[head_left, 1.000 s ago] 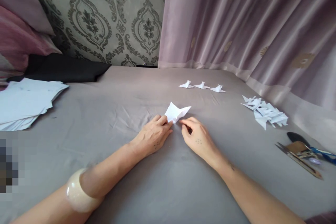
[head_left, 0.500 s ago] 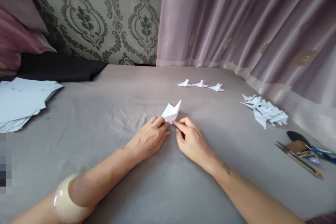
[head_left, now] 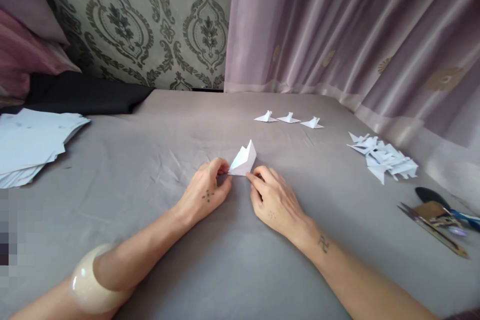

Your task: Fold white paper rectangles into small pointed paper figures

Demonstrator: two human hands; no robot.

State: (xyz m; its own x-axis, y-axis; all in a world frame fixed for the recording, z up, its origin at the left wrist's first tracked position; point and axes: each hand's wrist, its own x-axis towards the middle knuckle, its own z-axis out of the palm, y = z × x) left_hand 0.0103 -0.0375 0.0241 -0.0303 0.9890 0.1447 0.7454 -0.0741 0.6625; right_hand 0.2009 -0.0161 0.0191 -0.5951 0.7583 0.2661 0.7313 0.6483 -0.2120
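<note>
A white folded paper piece [head_left: 243, 161] stands on the grey cloth between my hands, its points turned upward. My left hand [head_left: 206, 186] is at the paper's lower left corner, fingers curled and thumb close to them, pinching that corner at the edge. On the other side, my right hand [head_left: 276, 201] has its thumb and index finger together at the paper's lower right edge. Its other fingers are folded under and partly hidden.
Three small folded paper figures [head_left: 288, 118] sit in a row farther back. A heap of folded paper [head_left: 390, 157] lies right, with scissors [head_left: 431, 199] and a thin pointed tool [head_left: 431, 230] nearer. A stack of paper sheets [head_left: 33, 142] is at left.
My left hand has drawn back to the left from the paper's bottom edge to its left corner. The paper has turned slightly and shows more of its front face. My right hand stays nearly in place.
</note>
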